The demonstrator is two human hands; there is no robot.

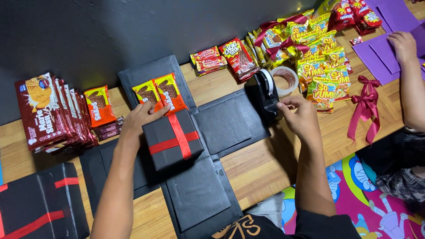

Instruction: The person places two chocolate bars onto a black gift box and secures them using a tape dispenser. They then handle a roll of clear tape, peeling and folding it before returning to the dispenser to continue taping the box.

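Note:
My left hand [142, 116] rests its fingers on two orange-and-yellow snack packets [160, 93] lying on the far flap of an unfolded black cardboard box [223, 124]. Just in front of that hand a small black box with a red ribbon cross [172, 139] sits at the middle of the unfolded box. My right hand [301, 116] pinches at the front of a black tape dispenser [262, 94], fingers closed on the tape end. A roll of clear tape [286, 79] lies behind the dispenser.
Dark red biscuit packs [44, 110] stand at the left, with an orange packet [100, 105] beside them. Colourful snack bags with red bows [310, 48] crowd the back right. Another person's hand [403, 44] rests on purple paper [380, 55]. A black lid with red ribbon [40, 206] sits front left.

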